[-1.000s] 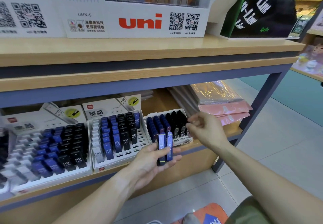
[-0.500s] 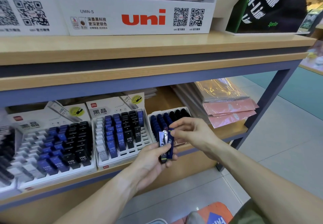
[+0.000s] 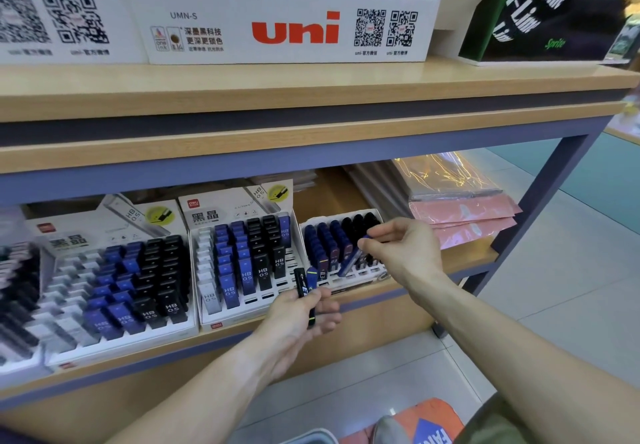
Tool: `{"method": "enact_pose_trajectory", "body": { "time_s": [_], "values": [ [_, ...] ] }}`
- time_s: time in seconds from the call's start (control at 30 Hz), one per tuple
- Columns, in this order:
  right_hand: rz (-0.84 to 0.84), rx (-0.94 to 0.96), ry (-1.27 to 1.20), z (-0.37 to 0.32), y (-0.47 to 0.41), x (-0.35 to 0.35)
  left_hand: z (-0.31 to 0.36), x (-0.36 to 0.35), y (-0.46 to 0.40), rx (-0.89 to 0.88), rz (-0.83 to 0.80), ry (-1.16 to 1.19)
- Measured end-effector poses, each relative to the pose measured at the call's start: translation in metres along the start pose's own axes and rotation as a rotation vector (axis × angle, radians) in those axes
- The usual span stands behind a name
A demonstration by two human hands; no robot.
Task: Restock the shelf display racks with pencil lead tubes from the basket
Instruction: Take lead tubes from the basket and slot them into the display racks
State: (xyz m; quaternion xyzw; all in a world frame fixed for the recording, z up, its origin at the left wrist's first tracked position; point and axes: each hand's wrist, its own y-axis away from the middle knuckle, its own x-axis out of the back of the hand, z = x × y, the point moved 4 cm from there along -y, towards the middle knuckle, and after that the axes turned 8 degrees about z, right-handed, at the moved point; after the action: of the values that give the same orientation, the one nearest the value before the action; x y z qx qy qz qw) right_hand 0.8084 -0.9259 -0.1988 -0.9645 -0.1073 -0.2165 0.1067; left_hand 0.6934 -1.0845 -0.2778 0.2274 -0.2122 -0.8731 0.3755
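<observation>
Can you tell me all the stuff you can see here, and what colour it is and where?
Racks: three plainly in view, white, side by side on the lower shelf.
Tubes in racks: many, blue, black and pale grey, standing in rows.
Spare tubes: two showing, black and blue, in the left hand.
Single tube: one, blue, pinched by the right hand over the rightmost rack.
Display box: one, white with red letters, on the top shelf.
Packets: a few, pink and shiny, right end of the lower shelf.
Shelf: wooden, with a blue-grey frame.
Left hand: grips the spare tubes.
Right hand: pinches the single tube.
</observation>
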Motion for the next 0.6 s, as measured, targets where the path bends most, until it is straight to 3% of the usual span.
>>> {"method": "enact_pose_trajectory", "body": {
  "time_s": [0.13,0.3,0.6],
  "values": [
    [0.039,0.136,0.129,-0.008,0.002,-0.011,0.000,0.005,-0.001,0.009,0.011,-0.009],
    [-0.029,0.295,0.280,-0.012,0.012,-0.029,-0.001,0.009,-0.001,0.012,0.021,-0.020],
    [-0.027,0.316,0.313,-0.010,0.011,-0.040,-0.001,0.008,0.000,0.023,0.015,-0.042]
  ]
}}
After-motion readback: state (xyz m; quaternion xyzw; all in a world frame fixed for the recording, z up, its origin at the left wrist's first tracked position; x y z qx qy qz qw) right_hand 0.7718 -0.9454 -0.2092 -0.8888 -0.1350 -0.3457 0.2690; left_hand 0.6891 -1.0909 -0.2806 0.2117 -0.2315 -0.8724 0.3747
